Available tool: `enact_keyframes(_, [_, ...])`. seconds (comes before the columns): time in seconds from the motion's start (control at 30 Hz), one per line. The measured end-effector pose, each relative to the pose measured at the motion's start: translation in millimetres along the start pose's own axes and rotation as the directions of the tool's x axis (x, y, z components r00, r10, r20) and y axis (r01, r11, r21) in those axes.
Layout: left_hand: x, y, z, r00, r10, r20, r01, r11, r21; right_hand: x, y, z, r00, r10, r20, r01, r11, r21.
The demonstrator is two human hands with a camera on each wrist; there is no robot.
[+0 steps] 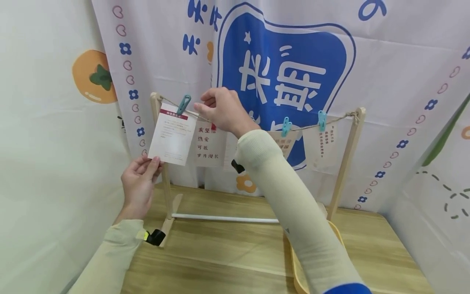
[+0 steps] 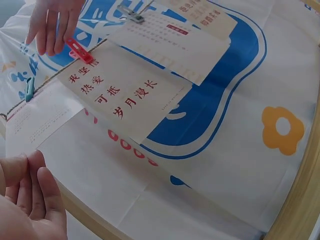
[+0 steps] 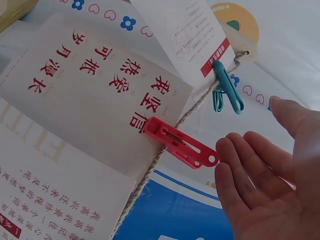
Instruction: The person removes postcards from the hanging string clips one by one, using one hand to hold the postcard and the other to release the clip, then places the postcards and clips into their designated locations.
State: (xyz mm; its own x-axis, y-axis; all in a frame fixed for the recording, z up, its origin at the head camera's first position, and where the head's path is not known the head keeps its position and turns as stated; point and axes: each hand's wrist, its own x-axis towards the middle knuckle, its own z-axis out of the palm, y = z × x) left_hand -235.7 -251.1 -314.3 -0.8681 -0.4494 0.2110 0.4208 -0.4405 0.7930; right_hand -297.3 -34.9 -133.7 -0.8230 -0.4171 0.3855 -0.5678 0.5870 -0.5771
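Observation:
A white card with a dark red band hangs at the left end of a twine line, with a teal clothespin on its top edge. My left hand pinches the card's lower left corner between thumb and fingers. Just right of that clothespin is my right hand, its thumb spread from the fingers and nothing in its grasp. In the right wrist view, its fingertips are close to a red clothespin, which clips a card with large red characters to the twine.
The twine runs between the posts of a wooden stand with a white lower bar. Further right hang more cards under light-blue clothespins. A yellow tray lies partly beneath my right forearm. A printed curtain hangs behind.

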Motion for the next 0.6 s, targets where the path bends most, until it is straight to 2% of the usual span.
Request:
enact_keyframes(0.27, [-4.3, 0.8, -1.7, 0.999, 0.001, 0.047, 0.000, 1.000, -0.021, 13.3, -10.6, 2.8, 0.998, 0.048, 0.042, -0.048, 0.999, -0.013])
enact_keyframes(0.6, [-6.8, 3.9, -1.5, 0.998, 0.003, 0.059, -0.005, 1.000, 0.026, 28.8, -18.8, 10.6, 0.991, 0.124, 0.060, -0.121, 0.991, -0.054])
